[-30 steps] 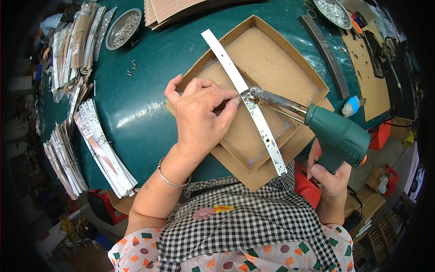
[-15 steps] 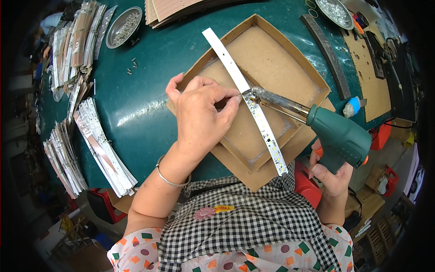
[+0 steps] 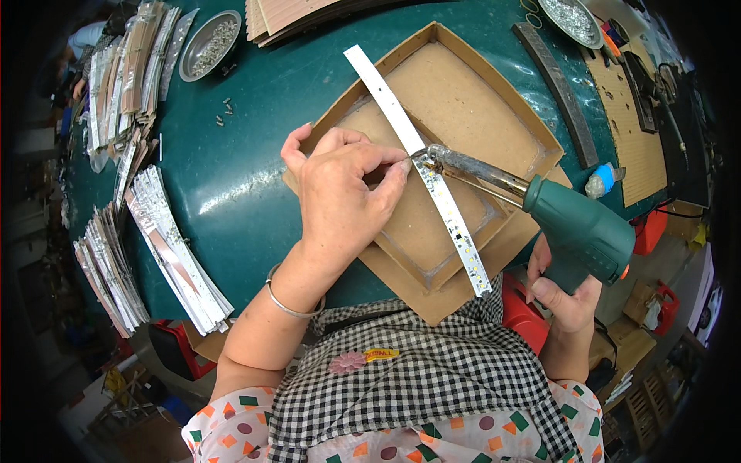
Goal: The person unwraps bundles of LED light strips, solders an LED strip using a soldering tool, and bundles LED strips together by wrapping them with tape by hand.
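Observation:
A white LED strip board (image 3: 450,214) lies slantwise across a shallow cardboard tray (image 3: 532,116), its chip-covered part nearer me. My right hand (image 3: 570,297) is closed around the grip of a green soldering gun (image 3: 583,224). The gun's metal tip reaches the board near its middle, beside my left fingertips. Thumb and forefinger of my left hand (image 3: 343,181) are pinched together right at the board's edge by the tip. What they hold is too small to make out. The other left fingers are raised over the tray's left wall.
Bundles of strip boards (image 3: 177,255) lie along the table's left side. A metal bowl of small parts (image 3: 211,46) stands at the back left, another bowl (image 3: 571,21) at the back right. A dark bar (image 3: 556,92) and a blue-wrapped piece (image 3: 600,181) lie to the right.
The gun's orange trigger, visible by my right fingers before, no longer shows. Board, tip and left hand have stayed nearly in place.

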A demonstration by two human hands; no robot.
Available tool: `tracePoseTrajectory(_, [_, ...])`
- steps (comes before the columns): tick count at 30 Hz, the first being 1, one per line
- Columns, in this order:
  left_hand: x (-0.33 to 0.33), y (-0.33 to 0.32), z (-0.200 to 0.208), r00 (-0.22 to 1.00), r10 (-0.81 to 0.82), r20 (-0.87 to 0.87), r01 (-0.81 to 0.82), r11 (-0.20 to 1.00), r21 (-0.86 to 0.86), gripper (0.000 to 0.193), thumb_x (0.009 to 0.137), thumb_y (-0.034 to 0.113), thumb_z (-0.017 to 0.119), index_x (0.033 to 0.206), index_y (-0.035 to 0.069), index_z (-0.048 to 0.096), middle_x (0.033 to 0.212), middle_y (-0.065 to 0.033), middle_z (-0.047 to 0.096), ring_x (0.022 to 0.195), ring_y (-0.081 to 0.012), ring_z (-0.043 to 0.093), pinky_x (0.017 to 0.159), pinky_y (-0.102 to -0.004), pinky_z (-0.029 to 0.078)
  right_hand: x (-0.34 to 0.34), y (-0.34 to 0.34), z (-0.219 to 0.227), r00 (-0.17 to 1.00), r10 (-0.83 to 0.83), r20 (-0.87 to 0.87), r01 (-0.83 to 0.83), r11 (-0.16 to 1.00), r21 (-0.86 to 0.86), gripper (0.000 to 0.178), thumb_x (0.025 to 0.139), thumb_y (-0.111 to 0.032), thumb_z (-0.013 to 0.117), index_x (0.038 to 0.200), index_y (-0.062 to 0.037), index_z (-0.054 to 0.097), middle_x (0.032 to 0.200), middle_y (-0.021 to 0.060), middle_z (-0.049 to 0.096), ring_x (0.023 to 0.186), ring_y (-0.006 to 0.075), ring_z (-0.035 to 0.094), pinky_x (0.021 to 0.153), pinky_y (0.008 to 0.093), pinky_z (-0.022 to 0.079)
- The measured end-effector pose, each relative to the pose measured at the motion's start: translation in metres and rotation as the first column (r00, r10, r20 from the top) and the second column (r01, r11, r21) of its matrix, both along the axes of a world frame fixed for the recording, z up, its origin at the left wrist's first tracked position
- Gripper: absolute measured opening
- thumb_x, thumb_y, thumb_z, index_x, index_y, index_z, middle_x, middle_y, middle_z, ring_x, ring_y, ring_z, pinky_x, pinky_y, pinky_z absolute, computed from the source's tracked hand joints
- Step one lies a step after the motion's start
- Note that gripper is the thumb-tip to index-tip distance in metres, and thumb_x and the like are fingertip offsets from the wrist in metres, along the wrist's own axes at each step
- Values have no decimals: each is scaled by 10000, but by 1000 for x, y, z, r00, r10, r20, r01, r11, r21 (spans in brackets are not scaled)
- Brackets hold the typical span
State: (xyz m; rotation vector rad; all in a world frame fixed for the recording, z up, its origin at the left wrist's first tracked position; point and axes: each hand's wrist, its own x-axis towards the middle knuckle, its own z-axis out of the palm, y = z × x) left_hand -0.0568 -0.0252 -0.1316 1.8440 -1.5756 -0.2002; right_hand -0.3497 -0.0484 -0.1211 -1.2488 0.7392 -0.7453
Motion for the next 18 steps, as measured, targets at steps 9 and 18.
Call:
tracePoseTrajectory(9, [-1, 1, -2, 1000, -3, -7, 2, 999, -34, 39, 715, 135, 739, 751, 122, 745, 629, 14, 640, 777, -122, 592, 1012, -501, 253, 18, -8, 12, 965, -258, 38, 258, 966, 0, 712, 713, -221, 798, 1198, 155, 436, 825, 117, 468, 519, 152, 523, 369, 247, 461])
tracePoseTrajectory(18, [1, 3, -2, 1000, -27, 16, 27, 999, -21, 113, 703, 151, 778, 811, 127, 751, 733, 5, 588, 755, -131, 568, 1018, -447, 261, 7, -8, 3, 970, -231, 82, 228, 973, 44, 739, 712, -132, 786, 1281, 104, 376, 1031, 216, 503, 544, 169, 538, 397, 262, 484])
